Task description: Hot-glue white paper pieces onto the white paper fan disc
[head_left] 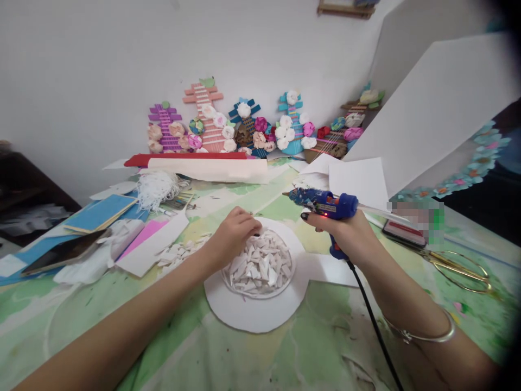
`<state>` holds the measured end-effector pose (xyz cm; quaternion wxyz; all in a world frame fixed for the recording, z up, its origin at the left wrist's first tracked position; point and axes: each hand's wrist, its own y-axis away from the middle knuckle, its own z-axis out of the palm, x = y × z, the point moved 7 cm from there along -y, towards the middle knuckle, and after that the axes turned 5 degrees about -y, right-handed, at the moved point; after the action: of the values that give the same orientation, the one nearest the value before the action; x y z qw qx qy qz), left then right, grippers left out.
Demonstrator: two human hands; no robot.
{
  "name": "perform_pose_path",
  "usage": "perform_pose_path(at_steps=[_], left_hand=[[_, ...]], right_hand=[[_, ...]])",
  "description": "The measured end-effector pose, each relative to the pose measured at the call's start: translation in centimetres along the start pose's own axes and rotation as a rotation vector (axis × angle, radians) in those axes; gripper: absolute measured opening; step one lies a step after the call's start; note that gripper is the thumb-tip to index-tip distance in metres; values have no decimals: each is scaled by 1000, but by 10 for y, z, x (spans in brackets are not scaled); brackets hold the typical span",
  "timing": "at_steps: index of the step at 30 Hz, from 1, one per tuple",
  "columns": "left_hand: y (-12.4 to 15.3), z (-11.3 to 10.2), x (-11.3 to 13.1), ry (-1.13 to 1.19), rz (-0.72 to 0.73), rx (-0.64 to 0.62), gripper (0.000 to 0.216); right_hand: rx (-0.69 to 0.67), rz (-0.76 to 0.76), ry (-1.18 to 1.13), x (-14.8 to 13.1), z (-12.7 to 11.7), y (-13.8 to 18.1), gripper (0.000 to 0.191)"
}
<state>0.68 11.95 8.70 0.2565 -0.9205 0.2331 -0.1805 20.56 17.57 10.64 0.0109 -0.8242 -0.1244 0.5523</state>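
My right hand [360, 236] grips a blue hot glue gun [319, 202], its nozzle pointing left above the table and a small red light lit on its body. A black cord hangs from its handle. White card chips [264, 266] fill a round rimmed area on a white guitar-shaped cardboard piece [260, 316], which lies flat. At the far left edge of that circle, my left hand [235, 236] is closed, fingertips down by the chips; anything between them is hidden. Loose white scraps [181, 255] lie beyond my left forearm.
Gold-handled scissors [459, 269] lie at the right. Blue sheets [100, 213], a dark phone [65, 252] and tangled white string [157, 190] cover the left side. Several decorated paper guitars [205, 117] lean against the wall. A large white board [427, 108] stands back right.
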Motion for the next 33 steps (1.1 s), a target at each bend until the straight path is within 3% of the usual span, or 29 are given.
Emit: perform_pose_path(at_steps=[4, 8, 17, 26, 33], left_hand=[[2, 15, 5, -108, 151, -75, 20], [4, 23, 3, -156, 170, -137, 24], [8, 23, 8, -201, 233, -136, 27], [9, 22, 7, -202, 196, -233, 40], [9, 23, 2, -205, 153, -234, 43]], right_hand=[[10, 9, -23, 4, -2, -2, 30], [14, -41, -19, 0, -2, -1, 29], [-15, -85, -32, -10, 1, 2, 22], [-17, -55, -32, -6, 2, 1, 26], [12, -211, 39, -17, 7, 6, 18]])
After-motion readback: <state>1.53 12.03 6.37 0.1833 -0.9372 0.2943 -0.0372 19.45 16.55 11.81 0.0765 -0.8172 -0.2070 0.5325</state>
